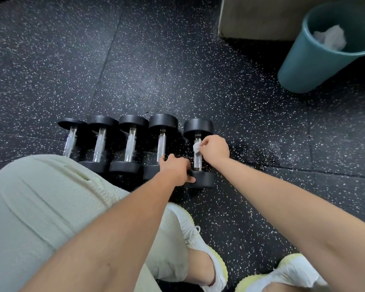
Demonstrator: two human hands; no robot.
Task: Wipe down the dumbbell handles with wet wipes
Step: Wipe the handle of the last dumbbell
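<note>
Several black dumbbells with chrome handles lie side by side on the speckled rubber floor. My right hand (215,147) pinches a white wet wipe (196,147) against the upper part of the handle of the rightmost dumbbell (197,161). My left hand (175,169) rests on the near head of that same dumbbell (204,179), its thumb lying along the head's edge. The neighbouring dumbbell (161,144) lies just left of my left hand.
A teal waste bin (316,57) with crumpled white wipes (331,37) inside stands at the back right, beside a grey block or wall base (257,17). My knee in pale shorts (51,207) and my white-and-yellow shoes (200,241) are in front.
</note>
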